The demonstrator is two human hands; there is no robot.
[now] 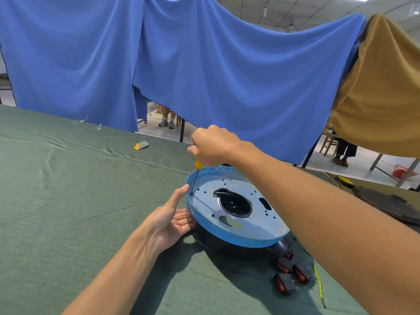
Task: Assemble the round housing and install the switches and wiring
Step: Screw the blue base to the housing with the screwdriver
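A round housing, blue-rimmed over a black base, sits on a green-covered table, right of centre and close to the person. A silvery plate with a large middle opening and many small holes is seated inside the rim.

A yellow-handled screwdriver is grasped in the clenched right hand and held nearly upright. Its tip is set at a hole by the plate's left edge; no screw can be made out there. The upright hold is judged to keep the tip square to the fastener.

The left hand is laid against the housing's left wall with fingers straight and released. The thumb is raised to the rim just beside the shaft, apparently so that the housing is kept from turning or sliding under the driving force.

Several black switches with red rockers are left loose at the housing's near right side. A yellow-green wire lies just beside them, within reach for later steps. Fastening of the plate is judged to be in hand; switches and wiring are not yet installed.
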